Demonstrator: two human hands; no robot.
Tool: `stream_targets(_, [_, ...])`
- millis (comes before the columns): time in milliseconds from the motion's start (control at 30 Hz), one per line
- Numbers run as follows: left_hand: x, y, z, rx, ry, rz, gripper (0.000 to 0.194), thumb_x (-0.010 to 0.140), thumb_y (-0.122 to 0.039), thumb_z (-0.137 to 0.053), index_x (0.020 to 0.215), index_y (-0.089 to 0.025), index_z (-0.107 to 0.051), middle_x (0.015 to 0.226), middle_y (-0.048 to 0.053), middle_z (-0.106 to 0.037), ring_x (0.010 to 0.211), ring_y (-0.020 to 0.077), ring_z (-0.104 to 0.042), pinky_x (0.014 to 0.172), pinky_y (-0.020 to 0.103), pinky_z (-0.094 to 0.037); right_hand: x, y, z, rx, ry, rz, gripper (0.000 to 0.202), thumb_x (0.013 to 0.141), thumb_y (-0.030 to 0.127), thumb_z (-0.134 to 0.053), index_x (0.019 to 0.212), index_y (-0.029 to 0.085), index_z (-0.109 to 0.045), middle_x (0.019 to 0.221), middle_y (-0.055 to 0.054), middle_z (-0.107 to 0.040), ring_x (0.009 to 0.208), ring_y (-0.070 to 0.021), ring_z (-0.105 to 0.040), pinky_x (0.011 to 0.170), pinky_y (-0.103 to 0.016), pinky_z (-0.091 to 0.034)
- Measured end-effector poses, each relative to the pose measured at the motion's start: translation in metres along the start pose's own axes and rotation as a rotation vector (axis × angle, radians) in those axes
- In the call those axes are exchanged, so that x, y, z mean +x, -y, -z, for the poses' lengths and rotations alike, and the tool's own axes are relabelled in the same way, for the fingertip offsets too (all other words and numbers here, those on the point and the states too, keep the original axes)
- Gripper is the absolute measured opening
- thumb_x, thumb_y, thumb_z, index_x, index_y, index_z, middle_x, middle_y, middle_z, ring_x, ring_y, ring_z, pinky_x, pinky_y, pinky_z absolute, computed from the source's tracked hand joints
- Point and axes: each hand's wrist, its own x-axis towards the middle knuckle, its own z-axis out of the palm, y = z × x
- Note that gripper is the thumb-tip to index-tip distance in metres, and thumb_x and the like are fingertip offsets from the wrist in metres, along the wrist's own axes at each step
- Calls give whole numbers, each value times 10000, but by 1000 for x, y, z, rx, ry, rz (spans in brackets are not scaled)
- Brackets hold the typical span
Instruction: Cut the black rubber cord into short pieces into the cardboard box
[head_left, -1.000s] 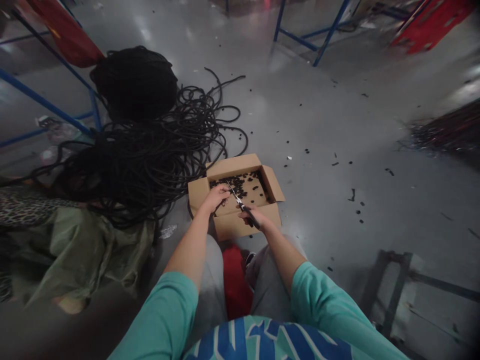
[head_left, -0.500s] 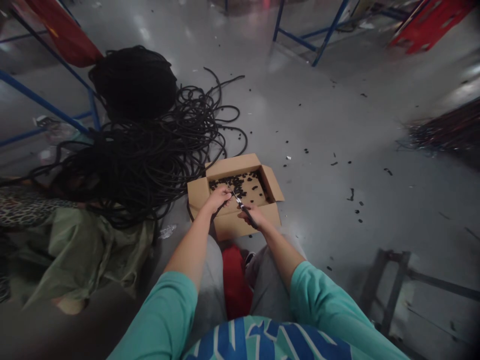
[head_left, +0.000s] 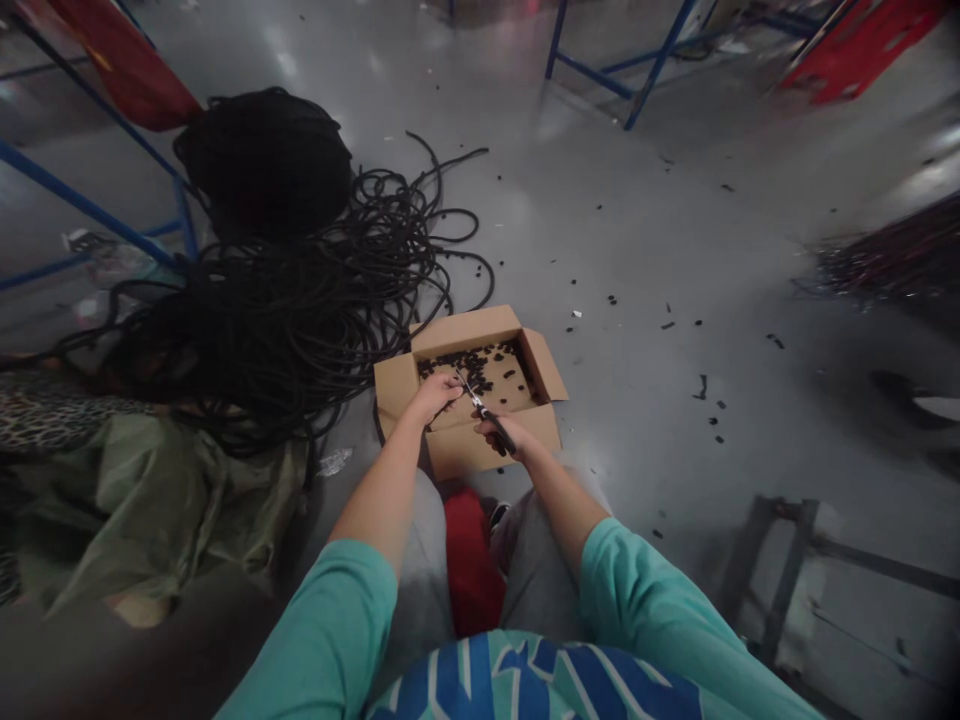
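An open cardboard box point(head_left: 495, 453) sits on the floor in front of my knees, with many short black pieces point(head_left: 480, 372) inside. Above its left part my left hand point(head_left: 437, 396) is closed around a black cord, most of which the fingers hide. My right hand point(head_left: 504, 434) grips black-handled scissors point(head_left: 496, 430), whose blades are parted and point up and left, close to my left fingertips. Left of the box lies a large tangle of black cord point(head_left: 277, 330), beside a big dark roll point(head_left: 266, 165).
Blue metal frames point(head_left: 630, 95) stand at the back right and on the left. Green cloth point(head_left: 180, 500) lies at the lower left, a dark metal frame point(head_left: 787, 580) at the lower right. A bundle of thin strands point(head_left: 892, 255) is at the right. Scraps dot the floor.
The scissors have opened wider near my left fingertips. A dark shape, possibly a shoe, has come into view at the right edge.
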Motion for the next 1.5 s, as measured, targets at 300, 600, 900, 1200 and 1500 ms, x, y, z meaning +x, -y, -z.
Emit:
stream_targets(300, [4, 4, 1, 37, -24, -4, 109, 723, -96, -531, 624, -125, -497, 393, -50, -462, 362, 54, -437, 395, 158, -321, 2, 2, -3, -146, -105, 7, 332, 523, 121, -528, 852, 154, -562, 370, 101, -386, 302, -42, -334, 319, -163, -210])
stream_targets(600, [4, 6, 6, 46, -6, 8, 144, 717, -102, -536, 577, -123, -514, 400, -40, -461, 345, 53, -418, 388, 167, -327, -3, 7, 1, -129, -25, -29, 427, 531, 128, -519, 956, 138, -556, 365, 94, -405, 309, -60, -343, 323, -178, -231])
stream_targets(900, [-3, 1, 10, -77, 205, 80, 185, 742, -189, -540, 582, -117, -482, 502, 4, -537, 331, 32, -409, 331, 149, -278, -4, 8, 4, -75, 61, 1, 502, 528, 137, -529, 1030, 135, -534, 414, 92, -435, 340, -58, -355, 340, -172, -224])
stream_targets(1200, [3, 8, 14, -76, 112, 118, 165, 720, -227, -597, 642, -119, -499, 495, -2, -539, 349, 46, -437, 347, 158, -311, 0, 5, 1, -184, -70, 15, 412, 515, 122, -550, 925, 139, -596, 353, 99, -403, 304, -44, -322, 320, -169, -215])
stream_targets(1500, [6, 10, 14, -78, 21, 128, 126, 655, -148, -640, 724, -119, -539, 475, -35, -501, 390, 57, -464, 389, 169, -357, -1, 5, 4, -90, -81, 14, 428, 514, 150, -549, 941, 131, -574, 373, 101, -384, 309, -42, -316, 325, -168, -215])
